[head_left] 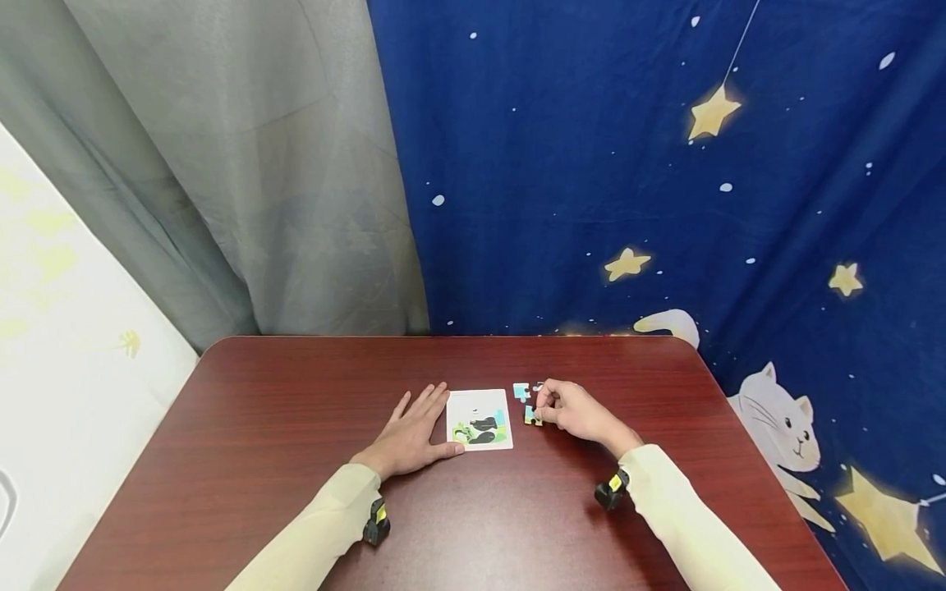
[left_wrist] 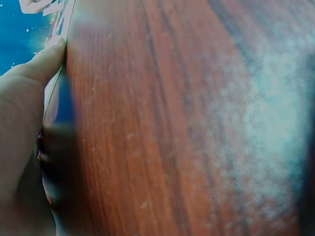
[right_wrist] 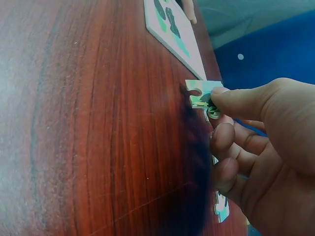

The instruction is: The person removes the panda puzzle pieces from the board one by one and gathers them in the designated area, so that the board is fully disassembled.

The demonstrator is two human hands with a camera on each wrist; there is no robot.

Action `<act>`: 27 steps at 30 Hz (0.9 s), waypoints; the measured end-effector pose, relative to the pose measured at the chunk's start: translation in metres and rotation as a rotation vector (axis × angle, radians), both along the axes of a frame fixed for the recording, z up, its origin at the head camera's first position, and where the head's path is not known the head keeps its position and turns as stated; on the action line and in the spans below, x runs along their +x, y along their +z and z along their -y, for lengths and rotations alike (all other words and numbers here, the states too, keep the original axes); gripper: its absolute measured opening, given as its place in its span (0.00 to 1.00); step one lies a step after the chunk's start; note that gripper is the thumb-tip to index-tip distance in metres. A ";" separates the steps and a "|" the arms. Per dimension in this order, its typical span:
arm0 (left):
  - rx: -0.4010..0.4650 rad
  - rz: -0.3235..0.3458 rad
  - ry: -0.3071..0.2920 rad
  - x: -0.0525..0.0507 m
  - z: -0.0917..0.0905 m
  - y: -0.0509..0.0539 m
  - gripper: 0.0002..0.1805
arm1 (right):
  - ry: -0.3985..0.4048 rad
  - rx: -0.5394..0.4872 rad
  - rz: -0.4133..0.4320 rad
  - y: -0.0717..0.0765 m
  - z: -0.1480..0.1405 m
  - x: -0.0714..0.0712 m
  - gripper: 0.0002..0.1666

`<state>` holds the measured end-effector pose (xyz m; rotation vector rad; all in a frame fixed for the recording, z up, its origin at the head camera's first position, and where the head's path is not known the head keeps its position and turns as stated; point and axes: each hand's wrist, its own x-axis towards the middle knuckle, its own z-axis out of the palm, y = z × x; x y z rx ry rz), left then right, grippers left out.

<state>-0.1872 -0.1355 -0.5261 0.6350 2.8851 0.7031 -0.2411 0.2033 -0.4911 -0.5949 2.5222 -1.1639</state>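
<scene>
A white square puzzle board (head_left: 473, 400) lies on the table, with a black, white and green picture in its lower part. My left hand (head_left: 409, 437) rests flat along its left side, fingers straight and spread, the thumb touching the lower left corner. Right of the board, my right hand (head_left: 580, 412) pinches a puzzle piece (right_wrist: 198, 102) between thumb and fingers. This piece is green and pale blue with a black patch. A light-blue puzzle piece (head_left: 521, 391) lies just beyond it. Another piece (head_left: 538, 386) is partly hidden behind the right hand.
The dark red wooden table (head_left: 296, 394) has rounded far corners. Behind it hang a grey curtain (head_left: 325, 164) and a blue curtain with stars (head_left: 554, 164). A white surface (head_left: 66, 328) borders the left side. A black wrist camera (head_left: 377, 525) sits on each forearm.
</scene>
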 end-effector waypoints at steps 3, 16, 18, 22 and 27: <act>-0.002 0.000 -0.002 0.000 0.000 0.000 0.56 | 0.005 0.017 -0.013 -0.001 0.002 0.000 0.06; 0.047 -0.002 -0.008 -0.004 0.003 -0.012 0.59 | -0.010 0.139 -0.141 -0.002 0.013 -0.004 0.08; 0.038 0.011 -0.006 -0.005 0.003 -0.012 0.59 | -0.008 0.159 -0.152 -0.002 0.015 -0.005 0.08; 0.027 0.016 0.000 -0.005 0.003 -0.013 0.59 | -0.009 0.200 -0.168 -0.003 0.017 -0.005 0.07; 0.033 -0.001 -0.001 -0.005 0.003 -0.012 0.59 | -0.028 0.224 -0.176 -0.002 0.018 -0.006 0.06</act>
